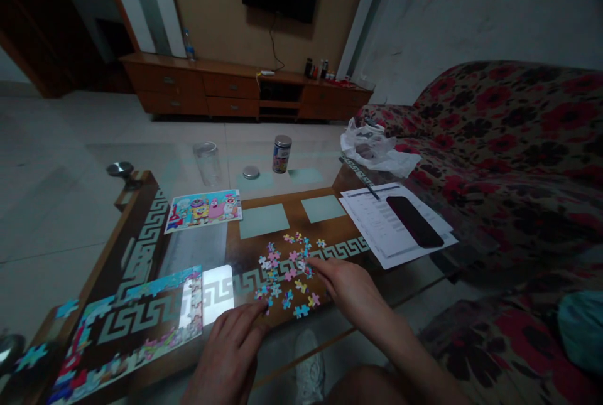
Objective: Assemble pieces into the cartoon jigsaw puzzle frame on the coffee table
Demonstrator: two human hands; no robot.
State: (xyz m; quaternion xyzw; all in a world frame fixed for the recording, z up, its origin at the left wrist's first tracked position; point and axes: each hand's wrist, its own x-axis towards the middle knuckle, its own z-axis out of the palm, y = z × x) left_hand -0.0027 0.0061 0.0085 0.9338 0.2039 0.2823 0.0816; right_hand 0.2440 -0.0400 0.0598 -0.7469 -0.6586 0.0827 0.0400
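Loose jigsaw puzzle pieces lie in a pile on the glass coffee table, in blue, pink, yellow and white. My right hand reaches into the pile's right side, its fingers closed at a puzzle piece that they partly hide. At the near left edge of the pile is my left hand, with its fingers bent and pressed together; what they hold, if anything, is hidden. To the left lies a partly built puzzle border, its middle open to the table. Two blue pieces sit apart at the far left.
Behind the pieces are a cartoon picture sheet, a clear jar, a round lid and a printed tin. A dark phone rests on papers at right, near a white plastic bag.
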